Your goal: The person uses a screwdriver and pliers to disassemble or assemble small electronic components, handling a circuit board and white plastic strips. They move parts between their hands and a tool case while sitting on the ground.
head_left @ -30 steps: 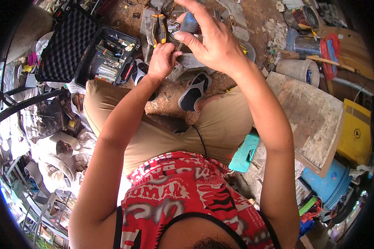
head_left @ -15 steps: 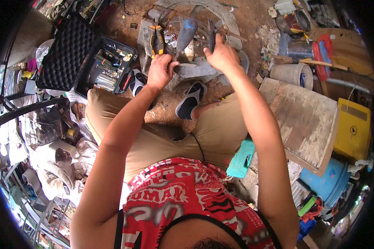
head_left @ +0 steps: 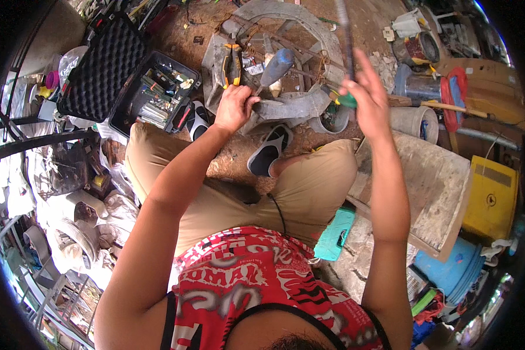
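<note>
Grey metal housing, a ring-shaped casting (head_left: 300, 105), lies on the dirt ground before the seated person. Left hand (head_left: 234, 108) rests curled on its near rim, beside orange-handled pliers (head_left: 232, 63). Right hand (head_left: 368, 93), raised, grips a green-handled tool (head_left: 345, 100), apparently a screwdriver, shaft blurred.

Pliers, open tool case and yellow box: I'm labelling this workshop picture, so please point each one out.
Pliers (head_left: 233, 63): head view, on the orange-and-black handles, just above the left hand (head_left: 234, 108).
Tool case (head_left: 157, 93): head view, on its tray of tools.
Yellow box (head_left: 491, 199): head view, on its flat yellow face.
</note>
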